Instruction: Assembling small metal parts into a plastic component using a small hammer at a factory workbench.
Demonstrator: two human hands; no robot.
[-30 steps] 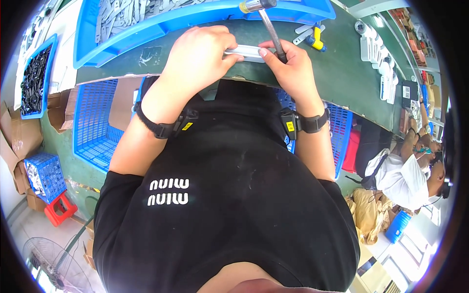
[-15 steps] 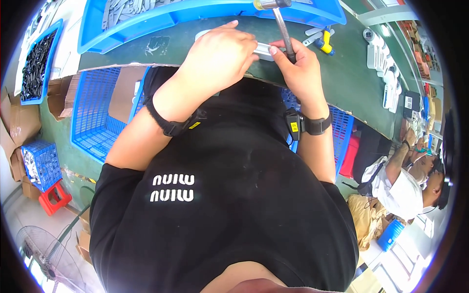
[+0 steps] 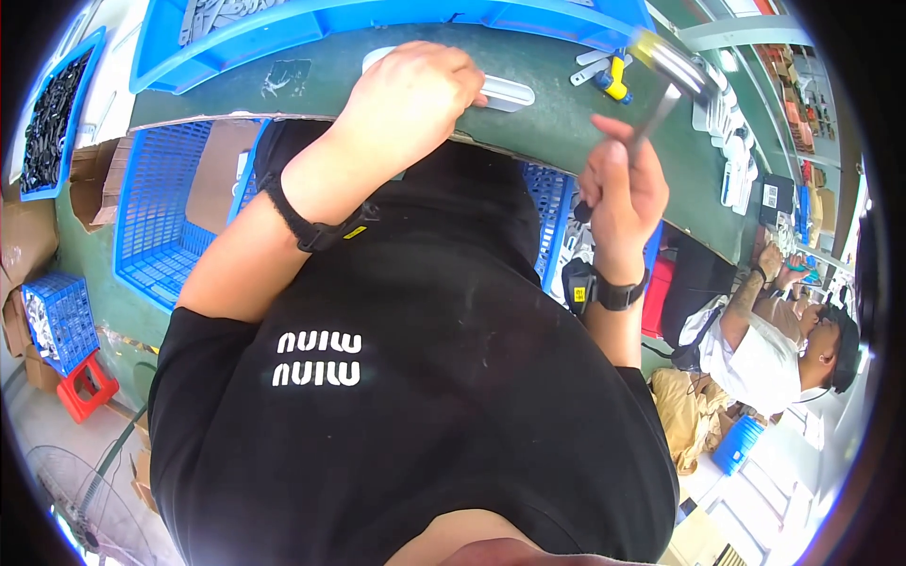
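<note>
Left fingers pinch a long white bar, right fingers a metal hammer; twelve o'clock, blue bin of grey strips.

On my feed I count two hands, a left hand and a right hand; one hammer; one yellow-and-blue tool; two wrist devices; one red stool; at least one co-worker; one or two pale strips, their middle covered; several white fittings, too bunched to number.
</note>
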